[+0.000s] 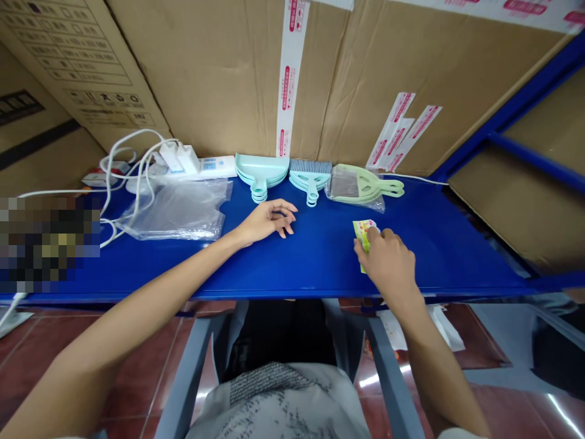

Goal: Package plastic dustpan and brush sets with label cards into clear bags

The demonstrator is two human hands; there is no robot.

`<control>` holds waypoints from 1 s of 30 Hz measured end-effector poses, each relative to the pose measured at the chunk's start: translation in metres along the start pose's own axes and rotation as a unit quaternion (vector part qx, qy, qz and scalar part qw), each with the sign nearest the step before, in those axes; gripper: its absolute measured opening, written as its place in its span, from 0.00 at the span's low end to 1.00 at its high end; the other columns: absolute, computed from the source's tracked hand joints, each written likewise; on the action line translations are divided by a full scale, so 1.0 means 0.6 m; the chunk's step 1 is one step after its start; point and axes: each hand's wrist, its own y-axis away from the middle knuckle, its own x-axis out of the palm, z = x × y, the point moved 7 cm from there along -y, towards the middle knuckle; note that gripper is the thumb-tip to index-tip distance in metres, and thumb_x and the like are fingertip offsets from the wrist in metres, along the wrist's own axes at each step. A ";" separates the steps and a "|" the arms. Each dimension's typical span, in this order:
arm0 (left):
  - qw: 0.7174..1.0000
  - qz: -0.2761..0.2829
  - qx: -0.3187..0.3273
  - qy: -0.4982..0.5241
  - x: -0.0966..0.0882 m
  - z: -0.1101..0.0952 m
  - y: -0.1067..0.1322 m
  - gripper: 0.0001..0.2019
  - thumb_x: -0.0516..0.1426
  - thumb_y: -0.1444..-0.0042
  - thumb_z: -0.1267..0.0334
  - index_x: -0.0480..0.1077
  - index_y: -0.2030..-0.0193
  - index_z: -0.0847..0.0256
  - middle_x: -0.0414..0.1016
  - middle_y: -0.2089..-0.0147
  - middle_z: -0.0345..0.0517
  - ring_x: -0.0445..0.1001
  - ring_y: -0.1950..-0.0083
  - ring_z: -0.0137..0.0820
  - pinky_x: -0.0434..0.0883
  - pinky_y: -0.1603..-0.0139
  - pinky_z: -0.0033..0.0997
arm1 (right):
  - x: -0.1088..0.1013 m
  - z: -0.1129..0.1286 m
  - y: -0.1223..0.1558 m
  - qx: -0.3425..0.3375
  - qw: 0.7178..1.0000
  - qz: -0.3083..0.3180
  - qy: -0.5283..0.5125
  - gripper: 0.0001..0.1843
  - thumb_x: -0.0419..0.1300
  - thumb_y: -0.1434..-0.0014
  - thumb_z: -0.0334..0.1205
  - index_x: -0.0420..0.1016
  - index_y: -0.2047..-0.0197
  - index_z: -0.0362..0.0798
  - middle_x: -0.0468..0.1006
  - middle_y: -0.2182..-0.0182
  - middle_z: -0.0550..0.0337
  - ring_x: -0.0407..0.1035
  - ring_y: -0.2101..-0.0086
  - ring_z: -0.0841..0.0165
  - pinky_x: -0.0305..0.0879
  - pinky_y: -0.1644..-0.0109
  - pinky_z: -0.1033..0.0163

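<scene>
My left hand [269,222] rests on the blue tabletop with loosely curled fingers apart, holding nothing. Just beyond it are nested light-blue dustpans [262,169] and a stack of matching small brushes [311,177] with grey bristles. My right hand [387,259] is closed on a small yellow-and-white printed packet [364,229] at the table's right side; my fingers cover part of it. Behind that hand, a light-green dustpan and brush set [365,185] lies partly in a clear plastic bag [340,189], handles pointing right.
Clear plastic bags [183,210] lie flat on the left, beside tangled white cables [137,177] and a power strip [218,166] with plugs. Cardboard [219,73] walls the back. A blue metal frame [484,116] rises at right. Grey chair arms [187,372] stand below the table's front edge [292,292].
</scene>
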 end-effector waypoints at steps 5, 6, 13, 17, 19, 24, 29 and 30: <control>1.000 0.003 0.000 -0.008 0.000 0.001 0.000 0.15 0.66 0.40 0.67 0.74 0.47 0.66 0.79 0.56 0.49 0.85 0.65 0.34 0.81 0.71 0.30 | -0.006 -0.052 -0.014 0.020 0.997 -0.043 -0.061 0.26 0.57 0.29 0.59 0.74 0.43 0.45 0.75 0.49 0.35 0.76 0.55 0.44 0.70 0.62 0.52; 1.000 0.003 -0.001 -0.011 -0.001 0.002 0.000 0.15 0.66 0.40 0.67 0.74 0.47 0.66 0.79 0.56 0.49 0.84 0.65 0.34 0.81 0.71 0.30 | -0.008 -0.070 -0.030 0.029 0.992 -0.064 -0.103 0.28 0.59 0.31 0.62 0.74 0.43 0.46 0.75 0.48 0.36 0.77 0.55 0.45 0.72 0.61 0.50; 1.000 0.002 0.001 -0.009 -0.002 0.006 -0.002 0.16 0.67 0.40 0.65 0.74 0.48 0.65 0.79 0.56 0.48 0.84 0.66 0.32 0.81 0.71 0.29 | 0.063 -0.171 -0.218 0.162 0.845 0.009 -0.510 0.17 0.67 0.33 0.50 0.78 0.66 0.45 0.83 0.65 0.48 0.81 0.64 0.59 0.81 0.60 0.57; 1.000 0.002 0.000 -0.009 -0.003 0.008 -0.004 0.15 0.66 0.40 0.66 0.74 0.48 0.66 0.78 0.57 0.47 0.84 0.66 0.33 0.81 0.72 0.29 | 0.099 -0.154 -0.260 0.207 0.729 0.090 -0.646 0.11 0.72 0.36 0.40 0.78 0.67 0.44 0.85 0.67 0.50 0.81 0.69 0.64 0.84 0.66 0.60; 1.000 0.005 -0.002 -0.012 -0.002 0.009 -0.004 0.15 0.66 0.40 0.67 0.74 0.48 0.66 0.79 0.57 0.48 0.84 0.66 0.33 0.80 0.72 0.29 | 0.106 -0.147 -0.264 0.208 0.707 0.113 -0.667 0.09 0.72 0.36 0.37 0.79 0.66 0.44 0.85 0.69 0.52 0.81 0.70 0.65 0.84 0.67 0.61; 1.000 -0.001 -0.001 -0.007 -0.003 0.011 -0.007 0.14 0.66 0.40 0.67 0.74 0.49 0.66 0.79 0.58 0.48 0.84 0.66 0.33 0.80 0.72 0.29 | 0.108 -0.159 -0.273 0.202 0.718 0.127 -0.654 0.08 0.69 0.33 0.33 0.81 0.66 0.42 0.86 0.68 0.52 0.81 0.71 0.70 0.77 0.73 0.71; 1.000 -0.005 -0.001 0.007 -0.004 0.016 -0.010 0.13 0.66 0.41 0.68 0.74 0.50 0.66 0.78 0.59 0.47 0.84 0.66 0.33 0.80 0.72 0.29 | 0.096 -0.187 -0.293 0.205 0.734 0.090 -0.641 0.08 0.69 0.34 0.29 0.80 0.68 0.44 0.84 0.72 0.56 0.79 0.73 0.69 0.81 0.68 0.65; 1.000 -0.006 0.000 0.007 -0.004 0.017 -0.010 0.13 0.66 0.41 0.68 0.74 0.50 0.66 0.78 0.59 0.47 0.83 0.66 0.33 0.80 0.72 0.29 | 0.090 -0.194 -0.300 0.199 0.743 0.074 -0.635 0.09 0.68 0.35 0.28 0.80 0.69 0.44 0.84 0.73 0.56 0.79 0.73 0.68 0.81 0.66 0.63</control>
